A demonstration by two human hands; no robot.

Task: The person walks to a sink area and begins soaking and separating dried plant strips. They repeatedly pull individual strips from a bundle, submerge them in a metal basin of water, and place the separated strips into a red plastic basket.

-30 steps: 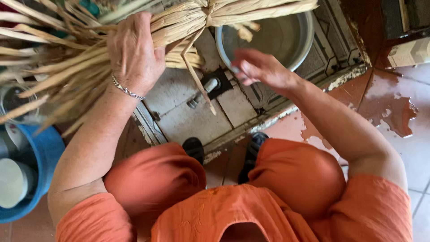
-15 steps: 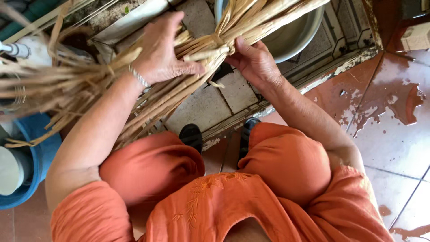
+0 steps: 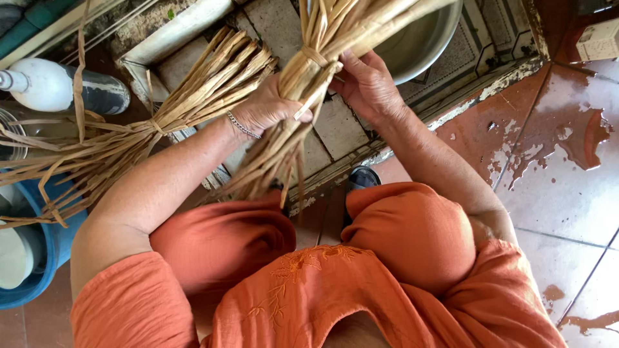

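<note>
Gripping a tied bundle of dried straw-coloured leaves (image 3: 309,71) with both hands, you hold it slanting over the patterned tile floor (image 3: 335,129), its loose lower ends (image 3: 264,167) hanging down toward your knees and its upper ends running out past the top edge of the view. Your left hand (image 3: 267,106) is closed around the bundle just below its binding (image 3: 314,57), thumb pressed across the front of the leaves, a thin bracelet (image 3: 242,125) at the wrist. Your right hand (image 3: 367,84) is on the other side of the binding, fingers curled against the leaves and touching the knot; whether they pinch a single strand you cannot tell from here.

A second tied bundle of the same leaves (image 3: 161,122) lies spread over the floor's left part, fanning toward a blue tub (image 3: 55,238) at the left edge. A white-and-dark bottle (image 3: 64,87) lies near the top left corner. A metal basin (image 3: 419,38) sits at the top edge, right behind your right hand. To the right, the red tiles (image 3: 554,161) are wet with puddles. Your orange clothing (image 3: 303,283) fills the bottom, with a dark sandal (image 3: 362,177) showing between your knees.
</note>
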